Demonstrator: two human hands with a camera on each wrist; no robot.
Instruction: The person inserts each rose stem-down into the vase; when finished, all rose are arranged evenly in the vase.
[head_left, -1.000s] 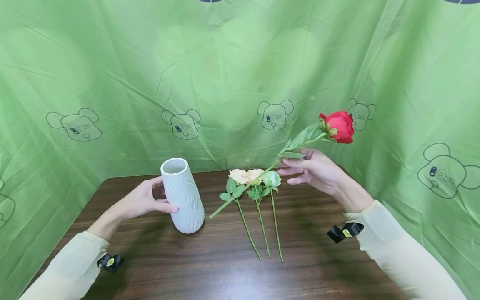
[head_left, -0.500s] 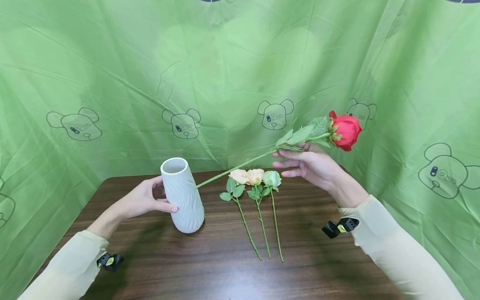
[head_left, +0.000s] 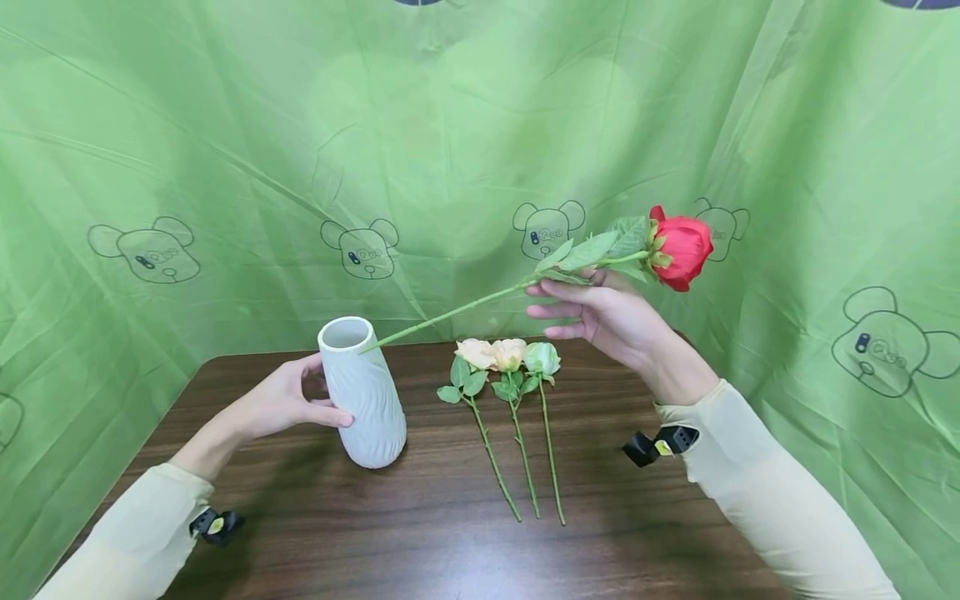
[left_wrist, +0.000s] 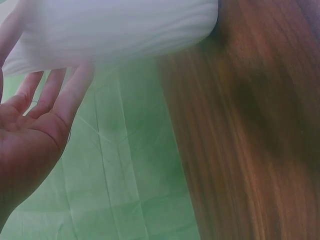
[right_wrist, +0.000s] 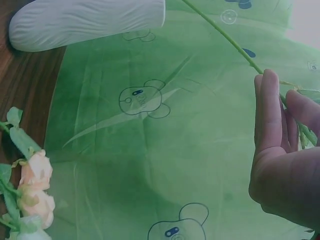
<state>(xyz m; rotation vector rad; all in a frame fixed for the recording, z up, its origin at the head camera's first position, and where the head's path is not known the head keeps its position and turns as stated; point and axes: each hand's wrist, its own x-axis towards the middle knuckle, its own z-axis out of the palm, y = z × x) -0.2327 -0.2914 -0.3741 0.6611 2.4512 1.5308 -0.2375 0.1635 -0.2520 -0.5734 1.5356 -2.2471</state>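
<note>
My left hand grips a white vase with a rippled surface, thumb across its front; the vase stands upright on the table. In the left wrist view, fingers curl up against the vase's side. My right hand pinches the stem of a red rose just below its leaves. The rose slants, bloom up to the right, and its stem's lower end overlaps the vase's rim in the head view. From the right wrist view, the green stem runs from the thumb and fingers up past the vase mouth.
On the dark wooden table lie two peach roses and a pale green rose, side by side, stems toward me. A green curtain printed with bear heads hangs behind and at both sides.
My right hand has moved left and up with the red rose. The stem's lower end has risen from over the table to the vase's rim. The left hand keeps its hold on the vase.
</note>
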